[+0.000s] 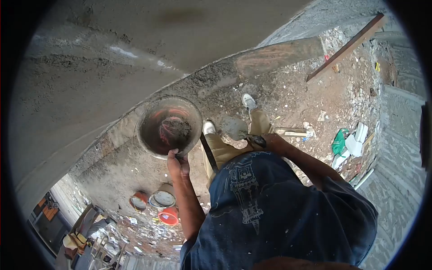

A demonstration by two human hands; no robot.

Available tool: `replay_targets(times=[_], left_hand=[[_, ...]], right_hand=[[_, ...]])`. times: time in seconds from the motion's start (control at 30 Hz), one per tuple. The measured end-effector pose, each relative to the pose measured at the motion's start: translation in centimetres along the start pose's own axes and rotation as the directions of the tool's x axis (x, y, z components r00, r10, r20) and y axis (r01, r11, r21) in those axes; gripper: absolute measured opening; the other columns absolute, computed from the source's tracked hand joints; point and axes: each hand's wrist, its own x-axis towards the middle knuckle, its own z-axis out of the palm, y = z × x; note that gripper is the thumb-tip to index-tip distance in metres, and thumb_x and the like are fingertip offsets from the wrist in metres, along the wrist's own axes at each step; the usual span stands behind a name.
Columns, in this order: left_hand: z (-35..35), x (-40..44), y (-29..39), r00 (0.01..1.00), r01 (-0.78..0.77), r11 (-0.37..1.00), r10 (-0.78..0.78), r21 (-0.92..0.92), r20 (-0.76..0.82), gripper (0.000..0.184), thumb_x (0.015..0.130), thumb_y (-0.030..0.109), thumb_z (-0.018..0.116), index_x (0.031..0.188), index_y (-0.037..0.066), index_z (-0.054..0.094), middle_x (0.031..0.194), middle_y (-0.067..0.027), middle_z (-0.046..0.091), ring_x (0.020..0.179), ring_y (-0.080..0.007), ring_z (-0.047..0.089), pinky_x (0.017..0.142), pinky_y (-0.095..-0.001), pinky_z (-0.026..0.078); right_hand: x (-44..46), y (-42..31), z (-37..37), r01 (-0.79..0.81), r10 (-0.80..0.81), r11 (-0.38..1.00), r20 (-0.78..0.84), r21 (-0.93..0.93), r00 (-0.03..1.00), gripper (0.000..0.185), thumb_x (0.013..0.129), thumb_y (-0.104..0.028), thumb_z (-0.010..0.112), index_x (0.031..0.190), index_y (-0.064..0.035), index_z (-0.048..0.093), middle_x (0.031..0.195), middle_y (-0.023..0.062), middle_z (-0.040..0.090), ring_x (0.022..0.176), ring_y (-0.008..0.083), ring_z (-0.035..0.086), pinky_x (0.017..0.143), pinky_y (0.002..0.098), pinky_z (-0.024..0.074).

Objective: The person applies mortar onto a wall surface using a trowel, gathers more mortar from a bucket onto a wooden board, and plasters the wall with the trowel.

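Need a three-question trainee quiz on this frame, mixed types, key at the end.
1. Which hand grips the rim of the large bucket?
2. True or false: the trowel lies inside the large bucket.
3. Where is the green item? A) In the large bucket. B) On the ground beside white pieces. C) In the right hand.

Key:
1. The left hand.
2. False; the right hand holds the trowel.
3. B.

L hand [178, 164] grips bucket [150, 137]; R hand [273, 143], prob. trowel [234, 127].

No legible text, labels, brands or numbers.
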Motion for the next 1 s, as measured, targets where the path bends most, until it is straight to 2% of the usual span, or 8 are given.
replay_targets(times=[0.07, 0.33, 0.47, 0.6, 0.67, 0.77, 0.83, 1.0], left_hand=[[0.6, -0.2, -1.9, 0.996, -0.002, 1.000, 0.002, -0.008, -0.088, 0.041, 0.073, -0.003, 0.055, 0.114, -0.001, 0.054, 0.110, -0.0124, 0.063, 0.098, -0.0267, 0.064, 0.088, -0.0397, 0.056], [-0.8, 11.1, -13.7, 0.977, 0.089, 0.995, -0.098, -0.055, -0.191, 0.040, 0.072, -0.001, 0.058, 0.112, -0.002, 0.057, 0.108, -0.0126, 0.065, 0.097, -0.0260, 0.064, 0.089, -0.0389, 0.055], [-1.4, 19.2, -19.3, 0.980, 0.127, 0.990, -0.136, -0.068, -0.148, 0.039, 0.072, 0.000, 0.060, 0.111, -0.002, 0.057, 0.110, -0.0127, 0.064, 0.100, -0.0260, 0.063, 0.091, -0.0390, 0.054], [-6.1, 27.1, -25.5, 0.975, 0.150, 0.977, -0.171, -0.153, -0.139, 0.039, 0.072, 0.000, 0.061, 0.111, -0.002, 0.058, 0.112, -0.0131, 0.063, 0.102, -0.0263, 0.062, 0.093, -0.0387, 0.052], [-7.5, 30.1, -28.0, 0.978, 0.128, 0.982, -0.148, -0.137, -0.147, 0.037, 0.073, 0.001, 0.062, 0.109, -0.003, 0.058, 0.110, -0.0129, 0.064, 0.100, -0.0262, 0.062, 0.093, -0.0386, 0.051], [-12.7, 35.4, -31.9, 0.983, 0.108, 0.985, -0.126, -0.135, -0.132, 0.036, 0.074, 0.003, 0.063, 0.109, -0.003, 0.058, 0.109, -0.0126, 0.065, 0.100, -0.0264, 0.062, 0.092, -0.0387, 0.051], [-15.6, 38.1, -33.8, 0.992, 0.069, 0.993, -0.079, -0.096, -0.102, 0.037, 0.075, 0.005, 0.064, 0.111, -0.001, 0.058, 0.110, -0.0126, 0.064, 0.100, -0.0268, 0.062, 0.091, -0.0393, 0.052], [-19.6, 41.9, -35.0, 0.984, -0.046, 0.995, 0.061, 0.092, -0.169, 0.058, 0.081, 0.031, 0.070, 0.128, 0.004, 0.051, 0.123, -0.0145, 0.058, 0.110, -0.0302, 0.058, 0.091, -0.0470, 0.049]], right_hand=[[2.7, -0.7, -4.5, -0.105, 0.101, 0.994, 0.194, 0.009, 0.976, 0.041, 0.080, -0.034, 0.068, 0.101, -0.0008, 0.057, 0.092, 0.0212, 0.063, 0.088, 0.0374, 0.062, 0.078, 0.0424, 0.0474], [23.7, 24.5, -6.4, -0.382, 0.391, 0.900, 0.001, -0.211, 0.920, 0.054, 0.085, -0.043, 0.058, 0.121, -0.0031, 0.054, 0.106, 0.0265, 0.062, 0.099, 0.0392, 0.062, 0.085, 0.0434, 0.0499], [32.4, 38.0, -6.1, -0.504, 0.360, 0.784, -0.397, -0.362, 0.844, 0.040, 0.088, -0.037, 0.056, 0.111, -0.0044, 0.055, 0.091, 0.0193, 0.067, 0.085, 0.0348, 0.066, 0.074, 0.0434, 0.0523], [41.8, 48.1, -8.5, -0.670, 0.685, 0.720, -0.333, 0.180, 0.648, 0.039, 0.088, -0.039, 0.052, 0.108, -0.0056, 0.057, 0.098, 0.0188, 0.061, 0.090, 0.0334, 0.059, 0.078, 0.0439, 0.0482], [46.3, 55.7, -8.6, -0.594, 0.615, 0.770, -0.523, 0.234, 0.590, 0.022, 0.090, -0.029, 0.054, 0.089, -0.0065, 0.054, 0.068, 0.0070, 0.058, 0.061, 0.0193, 0.058, 0.056, 0.0381, 0.0457], [50.6, 57.5, -10.2, -0.620, 0.700, 0.698, -0.523, 0.358, 0.486, 0.023, 0.091, -0.030, 0.052, 0.092, -0.0079, 0.056, 0.073, 0.0079, 0.059, 0.064, 0.0212, 0.057, 0.059, 0.0391, 0.0458], [54.6, 60.6, -8.2, -0.513, 0.532, 0.836, -0.523, 0.198, 0.666, 0.027, 0.091, -0.034, 0.052, 0.095, -0.0070, 0.057, 0.079, 0.0099, 0.062, 0.070, 0.0237, 0.059, 0.064, 0.0403, 0.0471], [55.5, 51.0, 4.2, -0.430, 0.090, 0.837, -0.689, -0.339, 0.719, 0.036, 0.086, -0.038, 0.058, 0.090, -0.0023, 0.060, 0.085, 0.0186, 0.063, 0.080, 0.0348, 0.062, 0.073, 0.0466, 0.0500]])
